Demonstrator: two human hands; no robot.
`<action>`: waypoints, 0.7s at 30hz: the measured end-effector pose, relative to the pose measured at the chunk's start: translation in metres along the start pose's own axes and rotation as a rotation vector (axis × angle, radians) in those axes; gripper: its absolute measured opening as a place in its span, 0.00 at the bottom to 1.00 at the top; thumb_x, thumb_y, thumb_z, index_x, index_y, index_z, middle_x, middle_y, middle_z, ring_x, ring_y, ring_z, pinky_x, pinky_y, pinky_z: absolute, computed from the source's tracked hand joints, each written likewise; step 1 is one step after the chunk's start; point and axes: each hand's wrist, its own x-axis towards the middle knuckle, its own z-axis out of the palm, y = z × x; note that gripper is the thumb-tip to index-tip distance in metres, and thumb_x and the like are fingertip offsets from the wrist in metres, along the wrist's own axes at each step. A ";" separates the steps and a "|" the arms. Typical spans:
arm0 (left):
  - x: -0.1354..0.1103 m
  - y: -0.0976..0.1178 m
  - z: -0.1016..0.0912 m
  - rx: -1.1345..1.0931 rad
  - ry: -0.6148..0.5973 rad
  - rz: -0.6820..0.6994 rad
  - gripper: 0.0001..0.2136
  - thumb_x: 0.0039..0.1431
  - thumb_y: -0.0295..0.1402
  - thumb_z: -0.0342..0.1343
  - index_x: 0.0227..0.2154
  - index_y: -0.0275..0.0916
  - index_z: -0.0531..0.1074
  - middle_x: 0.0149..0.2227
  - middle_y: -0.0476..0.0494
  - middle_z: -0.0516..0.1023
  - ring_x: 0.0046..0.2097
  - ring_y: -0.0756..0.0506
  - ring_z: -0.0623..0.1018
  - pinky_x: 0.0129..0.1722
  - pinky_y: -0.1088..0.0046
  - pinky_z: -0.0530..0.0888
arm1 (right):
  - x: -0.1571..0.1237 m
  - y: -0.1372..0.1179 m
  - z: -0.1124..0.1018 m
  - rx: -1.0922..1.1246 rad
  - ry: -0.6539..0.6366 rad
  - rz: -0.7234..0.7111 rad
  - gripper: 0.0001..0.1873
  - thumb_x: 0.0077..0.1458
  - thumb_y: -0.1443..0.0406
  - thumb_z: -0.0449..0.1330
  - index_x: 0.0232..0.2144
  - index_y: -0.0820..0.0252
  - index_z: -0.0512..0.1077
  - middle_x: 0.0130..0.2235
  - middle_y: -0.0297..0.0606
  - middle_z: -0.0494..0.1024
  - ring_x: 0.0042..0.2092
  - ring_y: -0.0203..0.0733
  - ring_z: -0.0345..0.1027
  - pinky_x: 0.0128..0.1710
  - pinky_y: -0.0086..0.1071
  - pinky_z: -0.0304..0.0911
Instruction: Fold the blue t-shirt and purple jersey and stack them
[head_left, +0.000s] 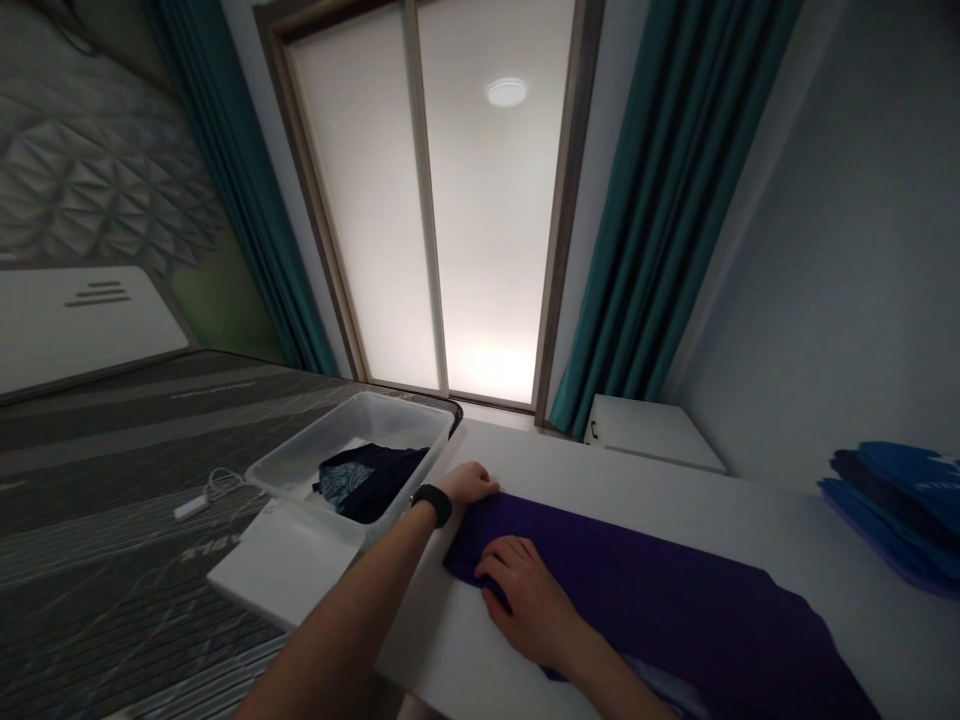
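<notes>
A long purple garment [630, 570], folded lengthwise, lies flat on the white table [435, 630]. At its far left corner, my left hand [471, 483] is closed on the edge, with a black watch band on the wrist. My right hand [525, 600] rests at the near left edge of the same garment, its fingers curled round the cloth and the thumb below them. Part of the near edge is hidden under my right forearm, where a paler patch of fabric shows.
Left of my hands stands a translucent plastic bin [300, 450] holding dark patterned clothing [371, 480]. A stack of blue folded clothes [900, 510] sits at the table's right. A white power strip with a cord [191, 507] lies on the dark bed [112, 550]. A white cabinet [649, 430] stands behind the table.
</notes>
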 end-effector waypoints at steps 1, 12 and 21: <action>0.001 0.000 0.000 -0.007 0.003 0.005 0.10 0.56 0.35 0.57 0.23 0.35 0.77 0.22 0.47 0.75 0.31 0.46 0.75 0.31 0.74 0.67 | 0.000 0.000 0.000 0.000 -0.001 0.000 0.13 0.54 0.73 0.58 0.41 0.54 0.71 0.44 0.35 0.73 0.49 0.43 0.63 0.52 0.40 0.56; 0.000 -0.011 0.005 -0.184 0.084 0.019 0.15 0.56 0.37 0.52 0.19 0.35 0.73 0.17 0.52 0.67 0.23 0.49 0.67 0.26 0.73 0.61 | 0.001 0.000 -0.001 0.015 0.011 0.005 0.13 0.54 0.73 0.58 0.41 0.54 0.71 0.45 0.35 0.73 0.49 0.43 0.63 0.54 0.40 0.55; -0.025 -0.016 0.015 -0.245 0.229 0.148 0.14 0.62 0.37 0.47 0.39 0.36 0.76 0.36 0.45 0.79 0.37 0.47 0.75 0.38 0.74 0.69 | 0.002 -0.001 -0.002 0.070 0.002 0.029 0.14 0.54 0.75 0.56 0.40 0.54 0.71 0.43 0.35 0.74 0.49 0.42 0.64 0.52 0.39 0.55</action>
